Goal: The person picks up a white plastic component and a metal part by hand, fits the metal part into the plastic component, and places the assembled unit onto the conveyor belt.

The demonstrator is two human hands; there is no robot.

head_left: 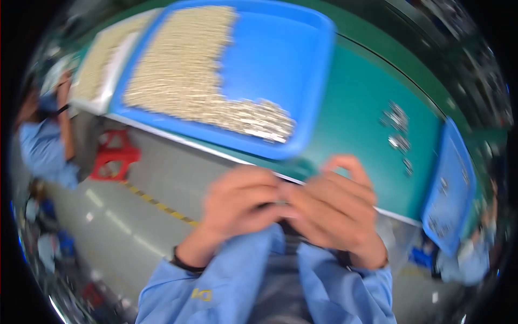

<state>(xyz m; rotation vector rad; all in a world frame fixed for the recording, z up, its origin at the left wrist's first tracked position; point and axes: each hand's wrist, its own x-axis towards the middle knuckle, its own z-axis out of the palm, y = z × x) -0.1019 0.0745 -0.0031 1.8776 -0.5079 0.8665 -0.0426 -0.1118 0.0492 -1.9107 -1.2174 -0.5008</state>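
Observation:
My left hand (245,202) and my right hand (340,208) meet in front of my body, just off the near edge of the green table. Both are closed, fingertips pinched together and touching. Whatever they hold between them is hidden and smeared by motion. Beyond them lies a large blue tray (315,108), its left part and near side covered with tightly packed rows of small pale, metallic pieces (183,65). Several loose shiny metal pieces (398,141) are scattered on the green table (356,97) to the right of the tray.
A second blue tray (450,183) with a few small pieces stands at the table's right end. Left of the big tray is a white tray (116,73) of similar pieces. A red stool (116,154) stands on the floor. Other people in blue work at both sides.

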